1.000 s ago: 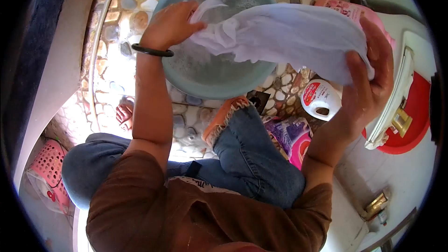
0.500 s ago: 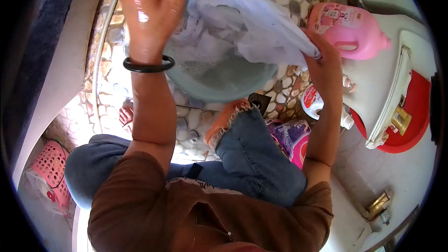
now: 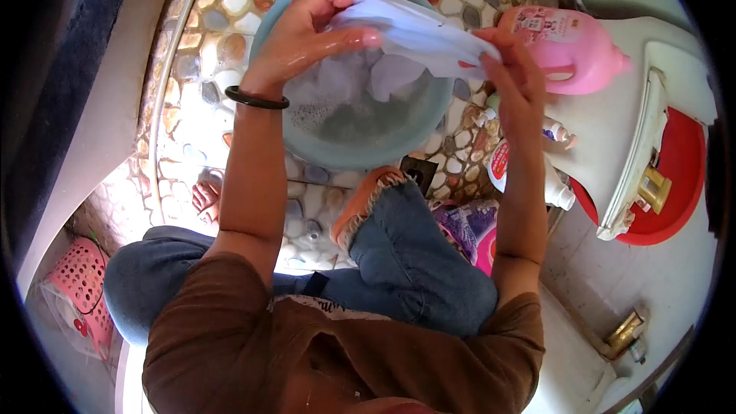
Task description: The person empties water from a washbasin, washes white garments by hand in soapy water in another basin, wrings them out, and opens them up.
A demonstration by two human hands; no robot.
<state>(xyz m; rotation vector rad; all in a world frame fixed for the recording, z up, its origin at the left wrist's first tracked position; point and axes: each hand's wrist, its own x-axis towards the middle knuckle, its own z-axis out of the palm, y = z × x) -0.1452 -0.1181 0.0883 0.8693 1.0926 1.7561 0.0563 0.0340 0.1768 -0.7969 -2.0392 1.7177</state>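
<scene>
A wet white cloth [image 3: 418, 27] is stretched between my two hands above a pale blue basin [image 3: 337, 159]. My left hand [image 3: 310, 34], with a dark bangle on its wrist, grips the cloth's left end between thumb and fingers. At the other end, my right hand [image 3: 515, 69] pinches the fabric, and a small red mark shows near its fingers. More white fabric [image 3: 337, 80] lies in the cloudy, sudsy water below. The basin rests on a pebble-patterned floor.
To the right, a pink detergent jug [image 3: 571, 46] lies on a white surface beside a red basin [image 3: 678, 192]. A white bottle [image 3: 556, 188] and a purple-pink packet [image 3: 469, 226] are near my right forearm. A pink perforated basket [image 3: 80, 284] stands at left, and a hose [image 3: 170, 69] runs along the floor.
My left hand has come down and right, from above the basin's left rim onto the cloth. The cloth has been lifted and gathered between both hands, leaving less fabric over the basin's right side.
</scene>
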